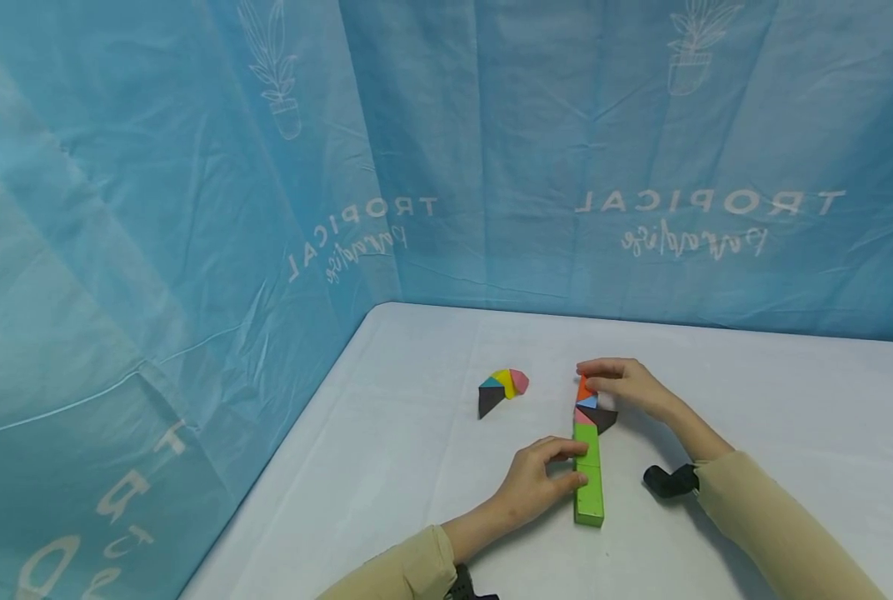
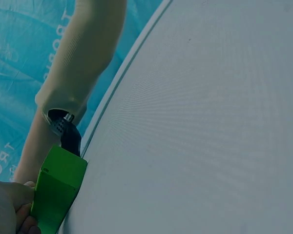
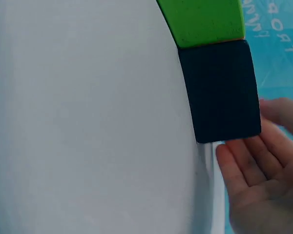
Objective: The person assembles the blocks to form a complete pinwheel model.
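Observation:
Two green blocks (image 1: 589,492) lie end to end in a row on the white table. My left hand (image 1: 531,485) touches their left side, forefinger at the far block and thumb at the near one. Beyond them, a pink piece (image 1: 584,416), a dark wedge (image 1: 602,418) and a small blue piece (image 1: 588,402) continue the row. At the far end my right hand (image 1: 634,386) pinches an orange block (image 1: 583,388) between thumb and fingers. A dark block face (image 3: 219,92) covers some fingertips in the right wrist view.
Left of the row sits a curved group with a black wedge (image 1: 489,400), a blue-green piece (image 1: 491,382), a yellow piece (image 1: 505,382) and a pink piece (image 1: 519,382). Blue curtains (image 1: 491,167) hang behind the table (image 1: 386,417). Black wrist mounts (image 1: 667,482) show at both sleeves.

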{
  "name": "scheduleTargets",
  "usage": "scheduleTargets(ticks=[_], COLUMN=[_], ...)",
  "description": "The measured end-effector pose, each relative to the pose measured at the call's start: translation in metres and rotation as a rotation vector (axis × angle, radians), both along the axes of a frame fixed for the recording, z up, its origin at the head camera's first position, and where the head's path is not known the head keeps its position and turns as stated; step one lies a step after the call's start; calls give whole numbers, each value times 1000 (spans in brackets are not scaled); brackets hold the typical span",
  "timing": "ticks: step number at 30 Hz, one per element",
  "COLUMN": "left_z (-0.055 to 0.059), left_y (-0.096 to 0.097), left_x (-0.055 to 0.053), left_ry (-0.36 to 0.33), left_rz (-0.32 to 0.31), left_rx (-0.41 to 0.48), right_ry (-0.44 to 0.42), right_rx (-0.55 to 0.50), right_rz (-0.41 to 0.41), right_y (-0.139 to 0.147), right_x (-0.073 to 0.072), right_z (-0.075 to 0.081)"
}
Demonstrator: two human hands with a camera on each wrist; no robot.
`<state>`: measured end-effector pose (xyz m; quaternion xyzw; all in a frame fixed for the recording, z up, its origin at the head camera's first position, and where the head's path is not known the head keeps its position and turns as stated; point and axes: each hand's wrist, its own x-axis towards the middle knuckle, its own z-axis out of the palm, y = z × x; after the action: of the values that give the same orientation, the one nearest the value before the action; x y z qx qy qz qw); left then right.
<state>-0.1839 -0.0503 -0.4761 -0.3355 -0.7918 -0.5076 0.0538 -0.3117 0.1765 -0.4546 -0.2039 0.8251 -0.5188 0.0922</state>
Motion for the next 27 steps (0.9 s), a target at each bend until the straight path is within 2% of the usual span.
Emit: scheduleTargets(ticks=[6, 10, 13, 16, 20, 23, 27], left_z=[-3, -4, -3, -3, -4, -5, -7], left_y=[2, 2, 2, 2, 0, 0, 3], left_x=[0, 0, -1, -1, -2, -3, -4], left_ry=[-4, 7, 11, 10, 12, 28, 40], left_rz=[6, 14, 16, 17, 22, 19, 10], left_rx=[-18, -24, -25, -21, -18, -17, -15], right_ry=[31, 37, 33, 6, -107, -196, -216], right_rx=[-77, -153, -204, -240, -312, -362, -372], right_rz=[-160, -181, -170, -167, -148, -155, -216], right_y=[5, 3, -1, -6, -12, -16, -21], right_x=[16, 42, 66, 91, 117, 132, 144], right_z=[26, 43, 48, 46, 35, 24, 9])
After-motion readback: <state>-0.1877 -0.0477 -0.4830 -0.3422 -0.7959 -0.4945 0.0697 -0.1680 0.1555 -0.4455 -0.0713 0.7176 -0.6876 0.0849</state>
